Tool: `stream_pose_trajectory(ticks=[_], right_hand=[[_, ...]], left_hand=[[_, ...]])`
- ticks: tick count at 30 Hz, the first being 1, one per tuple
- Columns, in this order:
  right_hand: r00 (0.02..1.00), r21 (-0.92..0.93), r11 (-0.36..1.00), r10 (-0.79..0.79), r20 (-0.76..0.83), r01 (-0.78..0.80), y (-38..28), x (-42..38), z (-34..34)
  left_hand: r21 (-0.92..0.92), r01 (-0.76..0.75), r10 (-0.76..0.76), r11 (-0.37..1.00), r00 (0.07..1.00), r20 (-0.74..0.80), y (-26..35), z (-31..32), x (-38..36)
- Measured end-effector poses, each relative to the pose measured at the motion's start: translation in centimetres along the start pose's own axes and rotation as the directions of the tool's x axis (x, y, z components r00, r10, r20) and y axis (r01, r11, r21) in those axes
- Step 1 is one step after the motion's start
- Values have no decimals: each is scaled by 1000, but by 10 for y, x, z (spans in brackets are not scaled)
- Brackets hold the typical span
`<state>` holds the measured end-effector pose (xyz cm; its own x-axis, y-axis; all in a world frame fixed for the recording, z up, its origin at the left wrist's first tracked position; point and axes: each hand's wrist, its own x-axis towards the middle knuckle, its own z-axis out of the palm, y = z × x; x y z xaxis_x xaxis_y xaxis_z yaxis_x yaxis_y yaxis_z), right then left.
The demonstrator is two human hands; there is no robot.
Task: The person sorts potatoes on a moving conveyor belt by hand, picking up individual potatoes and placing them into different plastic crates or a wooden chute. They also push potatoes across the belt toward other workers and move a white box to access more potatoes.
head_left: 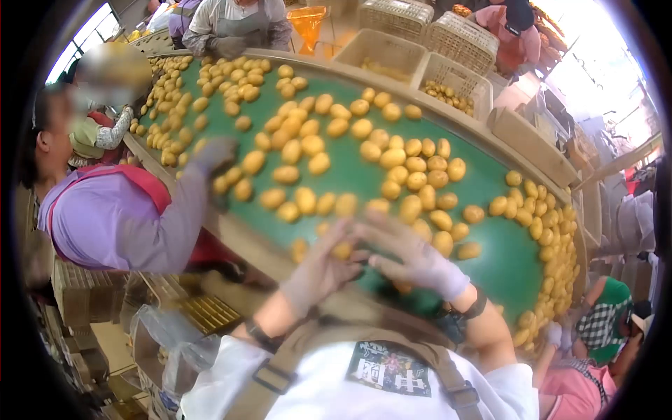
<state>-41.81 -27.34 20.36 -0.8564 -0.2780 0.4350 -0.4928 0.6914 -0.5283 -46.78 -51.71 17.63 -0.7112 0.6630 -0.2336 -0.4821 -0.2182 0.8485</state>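
Both my hands wear thin whitish gloves and hover close over the near edge of a green belt (pixel 490 269). My left hand (pixel 323 264) has its fingers spread and curved, and a yellow potato (pixel 342 251) shows between its thumb and fingers. Reaching in from the right, my right hand (pixel 413 255) has its fingers apart and slightly bent, with their tips beside those of my left hand. Motion blurs the fingertips. Many oval yellow potatoes (pixel 416 164) lie on the belt just beyond my hands.
At my left, a person in a purple top (pixel 115 217) reaches over the belt with a gloved hand (pixel 217 154). Another person (pixel 241 31) stands across it. Plastic crates (pixel 458 73) line the far side. Potatoes (pixel 553 245) pile up along the right end, near people in green and pink.
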Motion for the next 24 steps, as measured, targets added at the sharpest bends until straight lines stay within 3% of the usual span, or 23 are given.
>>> stream_pose_trajectory(ticks=[1,2,3,4,5,7,9,11,13,14,15,16,17,19,20,21,22,24], right_hand=[[1000,-10,999,-30,3,30,-12,1,-6],[998,-20,998,-63,10,63,-16,0,-9],[990,47,989,140,30,-141,-4,-17,-19],[919,124,912,394,-7,-390,6,-37,-17],[784,170,790,610,-119,-589,0,-52,-25],[440,348,495,868,-230,-796,-3,-92,-48],[376,351,495,856,-355,-795,-2,-135,-52],[340,332,480,852,-399,-812,-6,-139,-41],[335,285,451,865,-375,-846,-18,-142,-33],[535,-63,567,728,-429,-821,-24,-143,-36],[723,-410,596,565,-397,-691,-26,-139,-46],[601,-263,547,647,-470,-795,-26,-133,-51],[463,-101,489,711,-530,-867,-25,-127,-56],[636,-506,386,513,-576,-771,3,-163,-57],[696,-705,243,543,-470,-666,20,-182,-46],[744,-861,110,564,-357,-496,31,-191,-36],[398,-189,352,763,-509,-917,23,-145,-24],[303,325,449,860,-412,-833,3,-54,5]], left_hand=[[305,-145,127,941,989,79,-2,-15,-6],[488,-154,152,859,987,45,6,-37,-26],[426,-119,121,897,992,23,9,-75,-49],[361,-84,90,929,996,1,12,-112,-73],[208,-11,15,978,1000,-16,8,-150,-93],[-6,82,-83,997,989,-121,-7,-213,-124],[-177,47,-104,983,939,-329,-43,-264,-130],[-676,-156,-257,720,845,-468,-46,-276,-117],[-604,-308,-71,735,851,-520,-70,-320,-90],[-392,-328,58,860,824,-563,-68,-327,-83],[-155,-338,185,928,781,-596,-66,-334,-76],[294,-242,373,925,733,-569,-48,-327,-71],[503,-158,472,850,654,-591,-30,-330,-74],[776,165,645,609,465,-606,9,-330,-77],[856,193,754,480,408,-515,29,-324,-86],[723,-54,663,689,451,-598,41,-329,-91],[740,4,654,673,465,-597,83,-274,-83],[826,-198,750,528,565,-344,114,-229,-68]])
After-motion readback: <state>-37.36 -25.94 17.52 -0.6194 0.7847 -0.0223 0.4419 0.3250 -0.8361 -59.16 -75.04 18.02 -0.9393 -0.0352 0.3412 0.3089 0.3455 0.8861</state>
